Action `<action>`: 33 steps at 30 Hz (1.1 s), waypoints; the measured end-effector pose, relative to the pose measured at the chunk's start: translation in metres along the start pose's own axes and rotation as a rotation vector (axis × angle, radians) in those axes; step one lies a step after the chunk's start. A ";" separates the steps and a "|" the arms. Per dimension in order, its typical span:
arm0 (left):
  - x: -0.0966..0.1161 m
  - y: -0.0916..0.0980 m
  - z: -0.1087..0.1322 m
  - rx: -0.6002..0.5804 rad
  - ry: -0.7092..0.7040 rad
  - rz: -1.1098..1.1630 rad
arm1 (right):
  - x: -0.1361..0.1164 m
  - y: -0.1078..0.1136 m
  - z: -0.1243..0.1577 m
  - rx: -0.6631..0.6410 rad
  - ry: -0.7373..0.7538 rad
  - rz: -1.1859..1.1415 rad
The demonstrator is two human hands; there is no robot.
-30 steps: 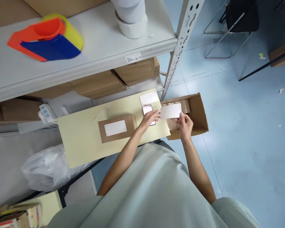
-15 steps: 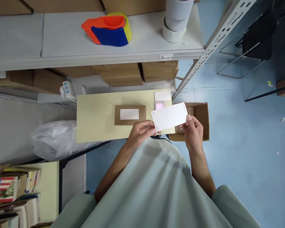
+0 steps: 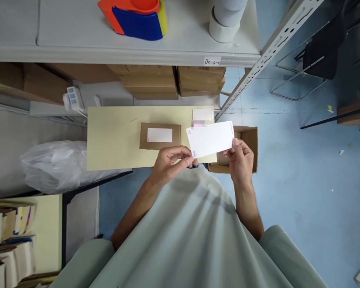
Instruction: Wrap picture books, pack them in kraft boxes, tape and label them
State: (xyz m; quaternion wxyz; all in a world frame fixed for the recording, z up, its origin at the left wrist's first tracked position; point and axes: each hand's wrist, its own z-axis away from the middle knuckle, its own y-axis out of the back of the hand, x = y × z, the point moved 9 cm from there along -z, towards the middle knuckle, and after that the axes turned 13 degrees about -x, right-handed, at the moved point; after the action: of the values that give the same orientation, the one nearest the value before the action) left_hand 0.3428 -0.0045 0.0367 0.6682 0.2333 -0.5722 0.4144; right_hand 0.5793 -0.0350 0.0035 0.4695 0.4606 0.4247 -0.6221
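Observation:
A white label sheet (image 3: pixel 211 139) with small print at its corners is stretched between my two hands, tilted up slightly to the right. My left hand (image 3: pixel 174 161) pinches its lower left corner between thumb and fingers. At the right edge, my right hand (image 3: pixel 240 157) grips it the same way. Left of the sheet, a closed brown cardboard box (image 3: pixel 144 136) lies on the pale yellow table (image 3: pixel 114 140), with a white label (image 3: pixel 159 135) on top. Behind the held sheet, another white slip (image 3: pixel 203 114) rests on the table, beside a blurred pinkish patch.
An open carton (image 3: pixel 250 141) stands at the table's right end. Above runs a grey shelf (image 3: pixel 180 52) bearing an orange and blue tape dispenser (image 3: pixel 141 23) and white rolls (image 3: pixel 225 30). A plastic bag (image 3: pixel 57 164) is at left, books (image 3: pixel 13 240) at lower left, a chair (image 3: pixel 321 58) at upper right.
The view has shifted, so shelf and table sit slightly higher and further left in the picture. Both hands still hold the label sheet, with little change in their grip.

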 end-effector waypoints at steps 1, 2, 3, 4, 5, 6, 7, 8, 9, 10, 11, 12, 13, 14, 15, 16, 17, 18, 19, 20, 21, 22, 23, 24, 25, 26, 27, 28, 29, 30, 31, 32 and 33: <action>-0.001 0.000 0.001 0.002 -0.001 -0.005 | 0.000 0.000 0.001 -0.007 0.003 0.007; -0.002 -0.001 0.001 0.001 -0.004 -0.009 | 0.000 0.000 0.001 -0.015 0.008 0.012; -0.003 -0.001 0.002 -0.002 -0.008 -0.014 | -0.001 0.000 0.002 -0.021 0.015 0.011; -0.004 -0.002 0.002 -0.005 -0.012 -0.021 | -0.002 0.001 0.003 -0.024 0.021 0.006; -0.006 -0.002 0.003 -0.008 -0.016 -0.029 | -0.002 0.001 0.004 -0.026 0.025 -0.002; -0.007 -0.003 0.003 -0.011 -0.016 -0.037 | -0.003 0.002 0.005 -0.027 0.024 -0.012; -0.008 -0.004 0.004 -0.014 -0.017 -0.045 | -0.003 0.003 0.007 -0.026 0.020 -0.021; -0.009 -0.005 0.005 -0.016 -0.018 -0.050 | -0.002 0.004 0.008 -0.027 0.013 -0.030; -0.009 -0.006 0.005 -0.018 -0.021 -0.054 | -0.002 0.005 0.009 -0.028 0.005 -0.037; -0.009 -0.008 0.006 -0.021 -0.027 -0.057 | 0.000 0.006 0.010 -0.031 -0.003 -0.042; -0.008 -0.009 0.007 -0.024 -0.035 -0.060 | 0.002 0.007 0.010 -0.033 -0.012 -0.044; -0.006 -0.011 0.007 -0.026 -0.046 -0.064 | 0.006 0.009 0.010 -0.035 -0.023 -0.039; -0.004 -0.013 0.008 -0.027 -0.056 -0.070 | 0.011 0.010 0.010 -0.040 -0.039 -0.024; -0.002 -0.015 0.008 -0.028 -0.064 -0.079 | 0.016 0.010 0.009 -0.053 -0.061 0.004; -0.001 -0.017 0.009 -0.027 -0.068 -0.091 | 0.023 0.009 0.008 -0.077 -0.088 0.045; 0.001 -0.019 0.009 -0.026 -0.070 -0.107 | 0.029 0.006 0.008 -0.118 -0.117 0.101; 0.003 -0.020 0.009 -0.024 -0.069 -0.127 | 0.033 0.002 0.008 -0.170 -0.141 0.171; 0.004 -0.022 0.010 -0.024 -0.069 -0.151 | 0.035 -0.003 0.009 -0.223 -0.151 0.253; 0.006 -0.024 0.010 -0.025 -0.072 -0.176 | 0.034 -0.008 0.012 -0.267 -0.142 0.334; 0.008 -0.026 0.010 -0.025 -0.077 -0.203 | 0.029 -0.014 0.015 -0.300 -0.111 0.401; 0.010 -0.027 0.011 -0.022 -0.080 -0.233 | 0.020 -0.019 0.020 -0.320 -0.063 0.442; 0.011 -0.029 0.011 -0.017 -0.077 -0.266 | 0.008 -0.024 0.026 -0.333 -0.006 0.451; 0.011 -0.029 0.011 -0.008 -0.072 -0.299 | -0.004 -0.028 0.032 -0.346 0.048 0.434; 0.012 -0.030 0.012 0.003 -0.064 -0.331 | -0.016 -0.033 0.038 -0.364 0.094 0.404; 0.012 -0.030 0.013 0.014 -0.056 -0.360 | -0.027 -0.036 0.044 -0.383 0.129 0.375; 0.012 -0.030 0.014 0.022 -0.049 -0.384 | -0.036 -0.040 0.049 -0.399 0.154 0.355; 0.012 -0.031 0.014 0.026 -0.046 -0.401 | -0.042 -0.042 0.052 -0.412 0.172 0.347; 0.013 -0.031 0.015 0.026 -0.044 -0.415 | -0.047 -0.045 0.055 -0.424 0.185 0.348; 0.013 -0.032 0.015 0.024 -0.042 -0.427 | -0.050 -0.047 0.055 -0.434 0.195 0.351; 0.013 -0.033 0.015 0.020 -0.039 -0.439 | -0.050 -0.049 0.055 -0.442 0.202 0.355; 0.014 -0.033 0.015 0.015 -0.039 -0.451 | -0.049 -0.050 0.054 -0.450 0.205 0.356; 0.014 -0.034 0.015 0.010 -0.039 -0.465 | -0.047 -0.052 0.052 -0.457 0.204 0.357; 0.015 -0.034 0.015 0.005 -0.042 -0.478 | -0.045 -0.053 0.050 -0.461 0.200 0.358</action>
State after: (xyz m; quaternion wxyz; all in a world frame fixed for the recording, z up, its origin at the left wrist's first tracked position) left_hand 0.3626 -0.0308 0.0602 0.7346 0.3723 -0.5135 0.2411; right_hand 0.5248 -0.0643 0.0631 0.6197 0.4684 0.5108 -0.3685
